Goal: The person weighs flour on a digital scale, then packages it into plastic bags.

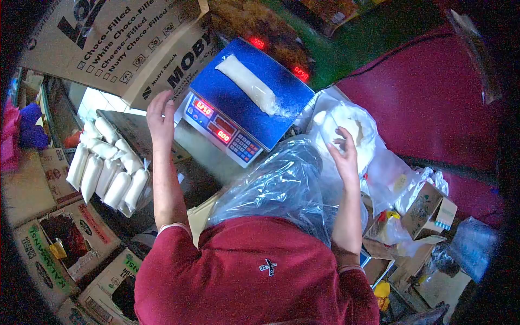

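Note:
A digital weighing scale (218, 129) with a blue platform stands in front of me, with red digits lit on its panel. Lying slantwise across the platform is a long, narrow plastic bag of white powder (246, 84), touched by neither hand. My left hand (161, 115) is raised just left of the scale, fingers loosely bent and holding nothing. Over the large open sack of white powder (358, 130), to the right of the scale, my right hand (345, 155) hangs with thumb and fingers apart. Clear plastic sheeting (271, 187) covers my lap.
Several filled narrow bags (108, 168) are stacked at the left. A big cardboard box (114, 49) stands behind my left hand. Open cartons (76, 244) lie at the lower left. More boxes (428, 208) and plastic wrap (474, 244) crowd the right, below a maroon surface (422, 103).

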`<state>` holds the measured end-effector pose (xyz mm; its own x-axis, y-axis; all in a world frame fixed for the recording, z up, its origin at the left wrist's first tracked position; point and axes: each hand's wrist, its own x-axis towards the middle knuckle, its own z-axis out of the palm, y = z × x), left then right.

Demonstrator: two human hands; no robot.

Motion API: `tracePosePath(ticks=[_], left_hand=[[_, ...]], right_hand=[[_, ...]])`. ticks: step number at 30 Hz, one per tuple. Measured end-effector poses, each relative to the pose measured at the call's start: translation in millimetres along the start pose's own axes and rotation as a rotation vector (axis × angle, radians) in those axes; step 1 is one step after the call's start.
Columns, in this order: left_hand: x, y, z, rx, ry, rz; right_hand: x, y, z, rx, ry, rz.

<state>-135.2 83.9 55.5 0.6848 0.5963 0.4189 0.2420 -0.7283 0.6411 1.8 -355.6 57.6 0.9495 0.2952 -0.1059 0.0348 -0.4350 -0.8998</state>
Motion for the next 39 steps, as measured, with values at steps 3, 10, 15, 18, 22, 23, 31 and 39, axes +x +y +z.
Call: tracePosePath(ticks=[3,10,15,18,22,23,31,39], left_hand=[[1,4,10,-0.012,-0.017,0.06],[-5,50,55,-0.149,-0.179,0.132],[-31,118,99,-0.009,-0.354,0.321],[-38,143,117,0.068,-0.397,0.353],[-34,142,142,0.263,-0.486,0.339],[-33,137,146,0.295,-0.493,0.349],[3,128,144,0.224,-0.383,0.455],[96,160,63,-0.169,-0.338,0.299]], right_hand=[[-12,11,-21,-0.008,0.078,0.05],[-33,71,-61,0.017,0.251,0.148],[-16,113,-80,-0.251,0.263,0.373],[1,149,-80,-0.442,0.209,0.389],[-3,152,-77,-0.634,0.184,0.395],[-9,151,-80,-0.583,0.199,0.358],[-118,116,-132,-0.306,0.369,0.272],[-211,103,-150,-0.086,0.631,0.293]])
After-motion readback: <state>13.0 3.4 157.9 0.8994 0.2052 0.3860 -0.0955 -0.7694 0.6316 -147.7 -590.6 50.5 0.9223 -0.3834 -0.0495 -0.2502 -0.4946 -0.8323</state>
